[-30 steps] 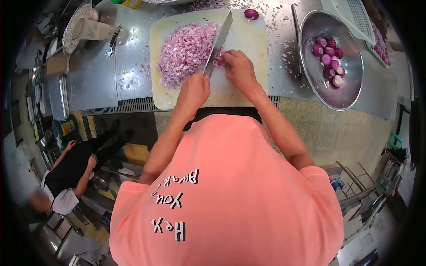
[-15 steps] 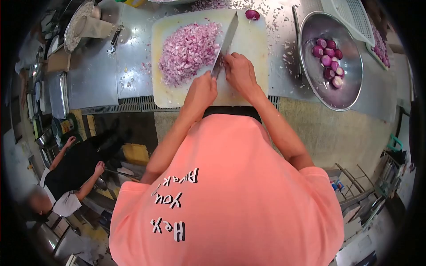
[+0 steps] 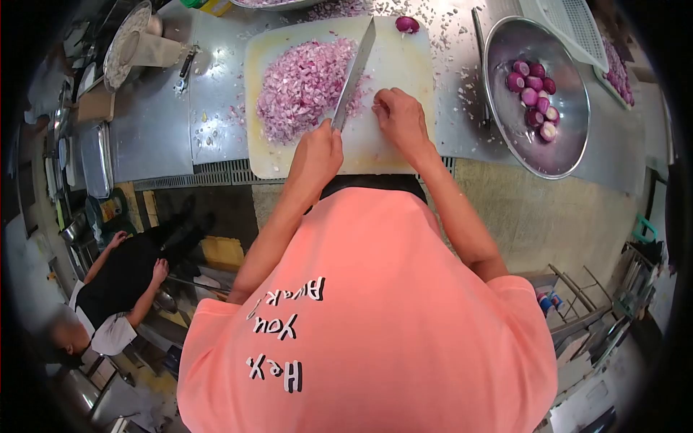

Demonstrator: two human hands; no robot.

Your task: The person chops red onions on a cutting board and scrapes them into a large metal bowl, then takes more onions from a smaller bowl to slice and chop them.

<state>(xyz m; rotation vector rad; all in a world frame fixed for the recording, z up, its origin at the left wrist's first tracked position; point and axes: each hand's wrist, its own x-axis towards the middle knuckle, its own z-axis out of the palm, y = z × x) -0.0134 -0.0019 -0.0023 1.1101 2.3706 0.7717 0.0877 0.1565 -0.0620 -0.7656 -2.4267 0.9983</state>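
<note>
My left hand (image 3: 316,155) grips the handle of a long kitchen knife (image 3: 355,72), its blade pointing away across the white cutting board (image 3: 408,68). Left of the blade lies a large heap of chopped red onion (image 3: 299,90). A few small pieces (image 3: 357,101) lie just right of the blade. Over the board's right half is my right hand (image 3: 404,123), apart from the knife. Its fingers are loosely bent, with a gap between thumb and forefinger and nothing visible in it; the palm is hidden. A whole peeled red onion (image 3: 407,25) sits near the far edge of the board.
A steel bowl (image 3: 577,137) with several peeled red onions (image 3: 533,97) stands at the right. Onion scraps (image 3: 469,94) litter the metal table (image 3: 155,133). A plastic measuring jug (image 3: 155,50) and a small tool (image 3: 188,63) lie at the left. Another person (image 3: 119,278) stands further left.
The right hand has drawn away from the blade to the right. With the left hand, the knife has shifted left and slightly toward me, against the heap.
</note>
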